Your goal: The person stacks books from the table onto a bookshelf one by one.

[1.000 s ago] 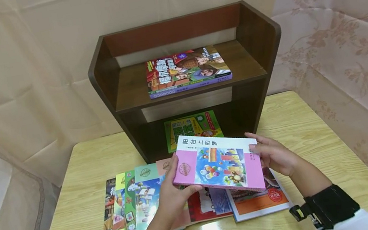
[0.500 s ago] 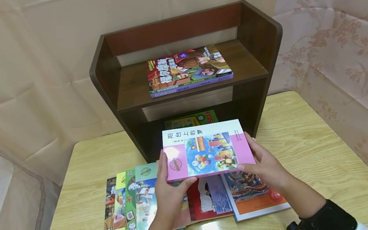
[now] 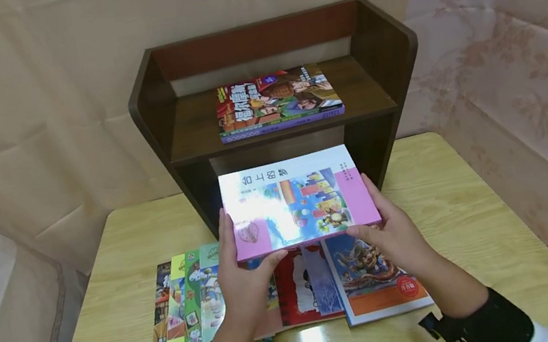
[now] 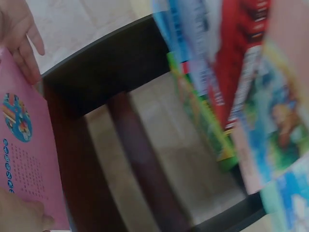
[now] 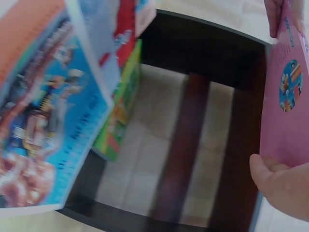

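A pink and white book (image 3: pixel 307 202) with a picture cover is held level in front of the shelf's lower opening. My left hand (image 3: pixel 242 280) grips its left edge, thumb on the near edge; my right hand (image 3: pixel 395 235) grips the right edge the same way. Both wrist views show the book's pink back cover (image 4: pixel 31 140) with a hand at each end. The dark wooden bookshelf (image 3: pixel 284 136) stands behind. On its upper shelf lies a stack of books (image 3: pixel 278 100) with a red comic-style cover on top. A green book (image 5: pixel 118 106) on the lower shelf shows in the wrist views.
Several books lie overlapping on the wooden table (image 3: pixel 487 255) before the shelf. They include a green book (image 3: pixel 193 307), a red book (image 3: pixel 293 296) and an orange and blue book (image 3: pixel 376 281). Cloth drapes (image 3: pixel 49 113) hang behind and beside the table.
Both hands have raised the pink book and moved it toward the shelf. It was tilted and has been levelled; the right hand shifted its hold, thumb now at the near edge.
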A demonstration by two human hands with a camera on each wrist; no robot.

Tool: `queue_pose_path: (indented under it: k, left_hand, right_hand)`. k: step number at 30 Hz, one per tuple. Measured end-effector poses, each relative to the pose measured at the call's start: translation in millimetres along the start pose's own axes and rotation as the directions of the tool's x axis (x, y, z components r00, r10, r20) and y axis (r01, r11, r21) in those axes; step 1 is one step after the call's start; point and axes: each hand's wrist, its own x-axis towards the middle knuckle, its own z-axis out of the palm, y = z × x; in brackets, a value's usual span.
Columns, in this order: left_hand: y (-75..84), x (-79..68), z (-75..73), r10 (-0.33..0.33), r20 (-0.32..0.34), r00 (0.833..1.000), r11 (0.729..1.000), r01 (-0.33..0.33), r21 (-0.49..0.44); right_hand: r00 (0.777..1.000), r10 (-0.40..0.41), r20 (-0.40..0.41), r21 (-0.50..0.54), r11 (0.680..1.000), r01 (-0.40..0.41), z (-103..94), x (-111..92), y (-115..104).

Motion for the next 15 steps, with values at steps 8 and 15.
queue_pose_path:
  k: [8, 15]
  left_hand:
    - [34.9, 14.6, -3.1, 0.140, -0.011, 0.990, 0.988, -0.140, -0.059]
    - [57.9, 44.0, -4.6, 0.209, -0.007, 0.978, 0.976, -0.209, -0.056]
  right_hand:
    - [0.993, -0.103, -0.055, -0.035, 0.994, 0.102, -7.6, 10, -37]
    - [0.984, -0.160, -0.077, -0.041, 0.987, 0.157, -15.9, 33, -58]
